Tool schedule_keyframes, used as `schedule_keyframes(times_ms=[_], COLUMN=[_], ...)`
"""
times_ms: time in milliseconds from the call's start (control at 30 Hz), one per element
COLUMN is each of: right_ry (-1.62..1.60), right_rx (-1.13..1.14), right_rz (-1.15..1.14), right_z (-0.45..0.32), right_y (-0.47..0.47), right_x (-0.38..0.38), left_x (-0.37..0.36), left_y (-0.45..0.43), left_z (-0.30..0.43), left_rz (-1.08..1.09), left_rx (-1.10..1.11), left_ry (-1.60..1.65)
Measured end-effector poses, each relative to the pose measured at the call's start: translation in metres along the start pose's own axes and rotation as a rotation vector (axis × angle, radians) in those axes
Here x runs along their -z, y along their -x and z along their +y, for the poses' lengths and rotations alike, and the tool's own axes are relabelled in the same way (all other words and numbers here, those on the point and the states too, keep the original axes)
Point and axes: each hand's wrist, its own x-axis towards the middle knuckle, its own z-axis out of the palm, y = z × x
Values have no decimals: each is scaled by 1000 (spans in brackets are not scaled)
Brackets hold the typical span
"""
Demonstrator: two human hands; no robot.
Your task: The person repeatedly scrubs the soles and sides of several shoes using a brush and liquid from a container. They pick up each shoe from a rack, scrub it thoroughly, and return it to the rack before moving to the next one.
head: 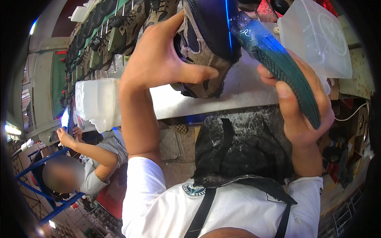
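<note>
My left hand (166, 56) grips a grey-brown suede and mesh shoe upper (205, 65), tilted so its smooth dark underside (214, 26) faces right. My thumb presses along the suede, while most of the other fingers are hidden behind the shoe. A thin blue light line runs down that underside. In my right hand (306, 98) is a brush with a curved teal handle (285, 65), textured along one side. Its dark, glossy head (239, 23) meets the underside's right edge in view; whether they touch I cannot tell. Below them lies a pale metal work surface (238, 92).
A cloudy plastic container (96, 102) stands left of my forearm, and a larger translucent one (321, 41) at upper right. Several shoes (126, 29) line a rack at upper left. A co-worker (101, 157) sits at left, hands raised near a bright object. My black apron (241, 154) bears white residue.
</note>
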Motion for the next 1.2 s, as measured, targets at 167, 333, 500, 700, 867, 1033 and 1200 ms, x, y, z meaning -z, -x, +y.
schedule_keyframes(times_ms=[167,333,500,700,867,1033,1200], right_ry=[-15,-41,-55,-79,-147,-389,-567], right_rx=[-1,29,89,37,-175,-269,-139], right_rz=[-9,21,25,-5,15,60,125], right_z=[-1,4,15,23,28,29,35], right_y=[0,5,8,13,24,16,-25], right_x=[-1,-5,-6,-5,-9,2,21], left_x=[5,8,9,12,7,1,1], left_y=[-2,-2,-3,-8,-13,-16,-17], left_z=[1,-7,-8,-10,-14,-15,-15], left_rz=[-8,-18,-14,-55,-63,-54,-121], left_rx=[-27,-15,7,39,91,63,7], left_ry=[-62,-7,-8,-2,90,140,142])
